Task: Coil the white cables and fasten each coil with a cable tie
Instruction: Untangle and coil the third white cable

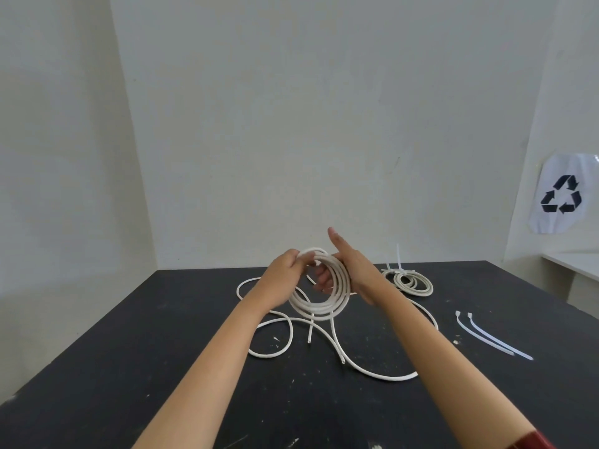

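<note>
A coil of white cable (pixel 319 306) is held upright above the black table (pixel 129 351). My left hand (pixel 287 270) pinches the coil's top left. My right hand (pixel 346 270) reaches through the coil, fingers curled round its right side, the index finger pointing up. Loose cable (pixel 372 372) trails from the coil and loops over the table, with two cut ends showing below the coil. A finished coil (pixel 410 283) with a cable tie standing up from it lies at the back right. Two loose white cable ties (pixel 492 338) lie to the right.
The table stands in a corner of pale walls. A white sheet with a recycling sign (pixel 562 194) hangs on the right wall. A light counter (pixel 573 264) stands beyond the table's right edge.
</note>
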`<state>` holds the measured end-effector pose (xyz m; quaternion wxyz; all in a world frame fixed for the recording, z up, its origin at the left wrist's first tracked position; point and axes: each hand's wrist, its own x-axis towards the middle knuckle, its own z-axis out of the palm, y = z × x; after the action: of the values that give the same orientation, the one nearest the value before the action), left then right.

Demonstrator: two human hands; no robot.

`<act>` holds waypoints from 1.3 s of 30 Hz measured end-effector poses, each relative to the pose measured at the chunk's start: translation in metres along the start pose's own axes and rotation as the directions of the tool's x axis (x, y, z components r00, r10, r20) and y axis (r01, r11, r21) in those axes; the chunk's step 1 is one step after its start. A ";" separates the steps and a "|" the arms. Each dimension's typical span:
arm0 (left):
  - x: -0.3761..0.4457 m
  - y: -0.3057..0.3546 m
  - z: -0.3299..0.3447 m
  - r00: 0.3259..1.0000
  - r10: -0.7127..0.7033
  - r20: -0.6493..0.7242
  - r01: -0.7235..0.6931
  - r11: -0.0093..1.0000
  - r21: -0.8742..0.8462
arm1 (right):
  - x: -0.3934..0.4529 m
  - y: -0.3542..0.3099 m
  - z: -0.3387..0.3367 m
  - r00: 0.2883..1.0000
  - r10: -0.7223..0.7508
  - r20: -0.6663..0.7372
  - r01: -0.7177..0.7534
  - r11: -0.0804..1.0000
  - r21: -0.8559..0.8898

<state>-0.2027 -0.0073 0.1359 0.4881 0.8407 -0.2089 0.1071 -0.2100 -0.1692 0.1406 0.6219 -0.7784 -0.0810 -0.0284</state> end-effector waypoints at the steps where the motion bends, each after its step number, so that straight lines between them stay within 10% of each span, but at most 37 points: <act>1: 0.001 -0.003 0.001 0.997 -0.028 -0.065 0.021 0.994 -0.104 | 0.000 0.003 -0.002 1.000 0.014 0.000 -0.014 0.998 0.053; 5: 0.006 -0.012 0.006 0.961 -0.178 -0.211 0.041 0.848 -0.529 | -0.004 0.022 0.008 1.000 -0.005 -0.028 0.014 0.934 0.356; 13: 0.003 -0.017 0.018 0.988 -0.150 -0.036 0.094 0.768 -0.634 | 0.000 0.034 0.035 0.949 -0.116 -0.294 0.238 0.875 0.421; 39: -0.004 -0.009 -0.035 0.758 -0.124 0.640 0.618 0.450 -0.645 | 0.001 0.023 0.024 0.961 -0.205 0.188 0.156 0.957 0.246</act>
<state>-0.2014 0.0281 0.1447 0.7619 0.5268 -0.1551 -0.3434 -0.2066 -0.1502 0.1134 0.6898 -0.6896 -0.2204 0.0073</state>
